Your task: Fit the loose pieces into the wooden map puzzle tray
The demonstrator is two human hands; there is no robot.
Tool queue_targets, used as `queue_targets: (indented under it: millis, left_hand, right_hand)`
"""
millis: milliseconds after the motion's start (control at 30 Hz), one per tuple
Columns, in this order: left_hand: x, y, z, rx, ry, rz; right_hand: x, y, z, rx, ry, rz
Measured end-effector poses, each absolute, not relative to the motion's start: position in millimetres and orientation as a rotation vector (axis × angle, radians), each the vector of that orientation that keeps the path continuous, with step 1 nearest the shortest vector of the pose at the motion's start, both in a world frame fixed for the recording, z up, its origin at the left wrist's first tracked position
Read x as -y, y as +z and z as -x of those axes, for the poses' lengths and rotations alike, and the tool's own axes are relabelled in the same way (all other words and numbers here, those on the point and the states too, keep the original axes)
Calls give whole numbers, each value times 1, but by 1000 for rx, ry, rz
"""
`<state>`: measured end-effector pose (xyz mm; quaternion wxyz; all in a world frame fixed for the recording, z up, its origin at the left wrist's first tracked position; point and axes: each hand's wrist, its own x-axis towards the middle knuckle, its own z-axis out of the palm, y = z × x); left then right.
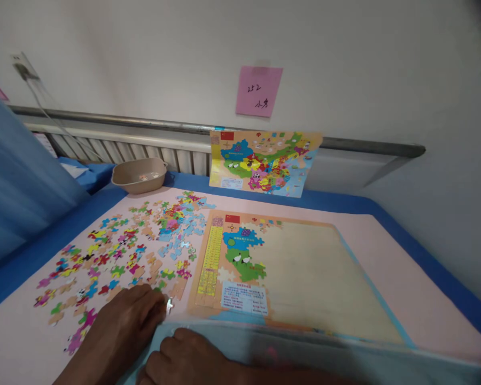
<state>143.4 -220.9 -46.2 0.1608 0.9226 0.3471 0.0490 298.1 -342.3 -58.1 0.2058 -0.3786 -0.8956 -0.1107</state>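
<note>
My left hand (130,318) is at the lower left, over the near edge of the loose jigsaw pieces (124,240). Its fingers are bent together, with a small shiny puzzle piece (169,306) at their tips. My right hand (184,355) is closed like a fist on the pale blue surface (288,347) along the near edge; its palm side is hidden. To the right lies the puzzle board (312,278), its left part filled with map pieces and much of the rest showing a bare beige base.
Behind the board a printed map sheet (264,163) hangs from the metal rail (364,145). A beige basket (138,184) holding a few pieces stands at the back left. Blue curtain (20,182) borders the left side. A pink note (259,91) is stuck on the wall.
</note>
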Motion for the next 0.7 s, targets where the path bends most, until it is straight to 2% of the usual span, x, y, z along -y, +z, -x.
queue_targets:
  millis: [400,700]
  left_hand:
    - [230,-25,-153,-1039,55,-2665]
    - [234,-26,-142,-1017,309,-2734]
  right_hand:
    - [342,-66,-289,2201,-451,1109]
    - [343,-72,-289,2229,-444,1104]
